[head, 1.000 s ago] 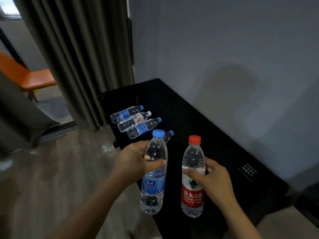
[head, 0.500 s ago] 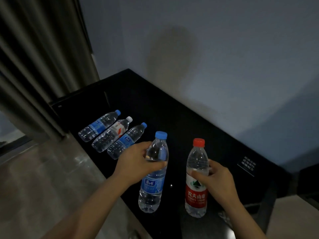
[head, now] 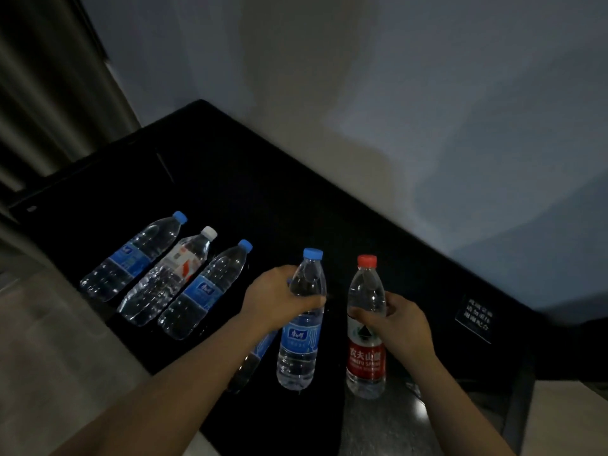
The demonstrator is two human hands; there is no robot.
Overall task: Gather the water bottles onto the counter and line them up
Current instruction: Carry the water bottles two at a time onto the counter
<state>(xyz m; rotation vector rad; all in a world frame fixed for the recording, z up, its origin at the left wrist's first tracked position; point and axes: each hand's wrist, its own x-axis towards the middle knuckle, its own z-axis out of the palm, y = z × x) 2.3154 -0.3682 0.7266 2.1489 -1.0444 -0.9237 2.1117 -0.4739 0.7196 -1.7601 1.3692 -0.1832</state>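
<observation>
Left hand grips blue-capped bottle; right hand grips red-capped bottle. Three bottles lie at 10 o'clock on counter.

Left of the fingers, three lying bottles block; beyond the fingers, bare counter to the wall.

Grey wall, dk curtain, pale floor

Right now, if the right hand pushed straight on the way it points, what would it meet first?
Probably the blue-capped bottle held in the left hand: the right hand, gripping the red-capped bottle, points toward it across a small gap. Depth is unclear.
</observation>
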